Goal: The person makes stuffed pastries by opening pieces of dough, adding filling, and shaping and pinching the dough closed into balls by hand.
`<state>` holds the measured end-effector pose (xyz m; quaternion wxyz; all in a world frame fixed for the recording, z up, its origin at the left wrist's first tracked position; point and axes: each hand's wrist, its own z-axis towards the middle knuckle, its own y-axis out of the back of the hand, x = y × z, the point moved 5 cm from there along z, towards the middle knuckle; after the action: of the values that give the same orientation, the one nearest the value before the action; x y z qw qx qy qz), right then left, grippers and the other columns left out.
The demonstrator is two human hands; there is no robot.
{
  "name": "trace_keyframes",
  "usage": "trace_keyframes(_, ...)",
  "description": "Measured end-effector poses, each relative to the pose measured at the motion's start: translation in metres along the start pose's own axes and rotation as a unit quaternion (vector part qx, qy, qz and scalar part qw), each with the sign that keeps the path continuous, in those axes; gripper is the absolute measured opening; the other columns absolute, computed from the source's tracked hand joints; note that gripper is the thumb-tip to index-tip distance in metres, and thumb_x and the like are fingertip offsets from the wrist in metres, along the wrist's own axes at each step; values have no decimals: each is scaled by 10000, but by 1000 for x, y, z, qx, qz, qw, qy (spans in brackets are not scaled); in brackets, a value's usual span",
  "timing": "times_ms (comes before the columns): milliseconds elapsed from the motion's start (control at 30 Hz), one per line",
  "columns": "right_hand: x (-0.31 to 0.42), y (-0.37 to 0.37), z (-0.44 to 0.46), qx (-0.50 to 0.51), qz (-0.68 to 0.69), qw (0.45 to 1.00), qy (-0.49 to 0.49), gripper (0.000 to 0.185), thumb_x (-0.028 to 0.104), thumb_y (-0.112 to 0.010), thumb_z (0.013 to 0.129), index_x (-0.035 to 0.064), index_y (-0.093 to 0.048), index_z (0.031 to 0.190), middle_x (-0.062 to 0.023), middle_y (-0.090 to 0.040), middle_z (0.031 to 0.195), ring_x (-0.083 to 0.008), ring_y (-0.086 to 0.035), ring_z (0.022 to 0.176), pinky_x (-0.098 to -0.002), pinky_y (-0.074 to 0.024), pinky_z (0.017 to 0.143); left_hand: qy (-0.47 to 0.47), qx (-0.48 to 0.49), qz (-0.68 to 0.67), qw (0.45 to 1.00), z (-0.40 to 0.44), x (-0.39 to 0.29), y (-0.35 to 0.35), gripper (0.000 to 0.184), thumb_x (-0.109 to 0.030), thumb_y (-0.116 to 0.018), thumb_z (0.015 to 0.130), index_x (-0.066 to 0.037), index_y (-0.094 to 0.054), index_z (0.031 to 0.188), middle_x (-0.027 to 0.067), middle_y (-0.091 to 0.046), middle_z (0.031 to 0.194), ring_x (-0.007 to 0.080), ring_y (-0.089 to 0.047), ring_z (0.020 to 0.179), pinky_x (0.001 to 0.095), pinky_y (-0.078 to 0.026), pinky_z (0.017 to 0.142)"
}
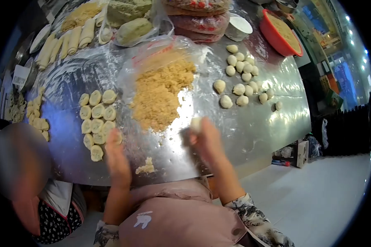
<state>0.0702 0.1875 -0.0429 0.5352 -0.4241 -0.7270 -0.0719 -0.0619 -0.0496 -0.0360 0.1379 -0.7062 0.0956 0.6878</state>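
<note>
At the far left of the shiny metal worktop [255, 127], small pale-yellow cut dough pieces [39, 123] lie near a person with a blurred head. Above them, long cream dough rolls [74, 41] lie side by side. Next come squat, pale round dough pieces [97, 125] in close rows. The left hand [118, 158] is at their right edge, fingers extended, a piece at its fingertips; whether it grips that piece I cannot tell. Further right, a crumbly golden-tan heap [163, 92] spreads from a clear plastic bag [169, 44]. Below the heap, the right hand [206, 142], blurred, is curled around a small whitish dough lump [196, 124]. Smooth whitish dough balls [239, 89] lie scattered beyond, below a red plastic basin [266, 25].
</note>
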Motion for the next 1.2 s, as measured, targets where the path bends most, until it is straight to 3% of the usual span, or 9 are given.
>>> trace_keyframes(133,81,92,29,-91,122,966,209,511,471,-371,972,31,-509,1192,-79,-619,1063,-115,-580,763,-232,-488,677,-27,-252,383,888,-7,4,96,503,-284,-489,945,-22,-359,1354,173,-375,1374,304,-329,1280,425,-265,1051)
trace_keyframes(233,108,102,28,-154,156,933,284,536,447,-341,985,16,-447,1285,-90,-571,1185,-170,-582,851,-282,-459,777,15,-306,483,820,-14,17,116,473,-288,-507,937,-10,-418,1309,184,-374,1361,329,-332,1264,418,-289,1031)
trace_keyframes(333,95,77,29,-171,53,953,244,503,380,-435,971,10,-438,1312,-97,-552,1254,-161,-603,794,-270,-464,721,32,-218,575,788,-14,28,114,380,-238,-559,909,-6,-499,1204,184,-452,1291,336,-400,1204,408,-323,997)
trace_keyframes(533,29,-8,15,-52,-384,902,188,446,205,-657,852,12,-499,1222,-109,-625,1083,-153,-622,744,-265,-498,691,-11,-119,459,880,-6,17,91,236,-167,-654,844,6,-523,937,130,-581,903,257,-534,840,360,-425,785)
trace_keyframes(633,15,-40,7,35,-546,807,223,505,195,-705,791,24,-499,1219,-143,-569,1116,-236,-623,767,-320,-507,716,13,-147,231,962,-10,25,97,229,-133,-612,886,-11,-489,1037,74,-583,946,143,-560,813,274,-467,710)
trace_keyframes(767,1,-61,11,-15,-611,696,377,455,206,-710,768,58,-530,1159,-167,-545,1081,-321,-594,832,-391,-500,714,192,-131,-99,968,-13,21,89,327,-77,-528,904,18,-461,1210,121,-561,1133,190,-565,962,315,-466,833)
trace_keyframes(900,-20,-58,35,-9,-617,746,250,289,146,-658,803,66,-554,1061,-171,-592,915,-367,-578,786,-429,-482,703,187,40,-299,935,-11,-8,46,353,-91,-434,908,37,-462,1236,119,-533,1165,212,-502,1067,340,-362,949)
trace_keyframes(1033,-5,-41,24,3,-573,777,261,223,138,-673,798,56,-601,993,-159,-596,843,-327,-600,777,-399,-492,674,245,76,-351,901,-10,-4,23,314,-176,-424,963,15,-477,1206,127,-567,1115,174,-542,954,299,-430,795)
trace_keyframes(1200,4,-26,11,-16,-552,815,177,294,128,-715,770,56,-614,1037,-143,-566,1024,-311,-624,843,-371,-512,750,328,137,-294,887,-12,1,-18,256,-175,-457,967,3,-492,1148,126,-576,1040,203,-562,941,314,-460,810)
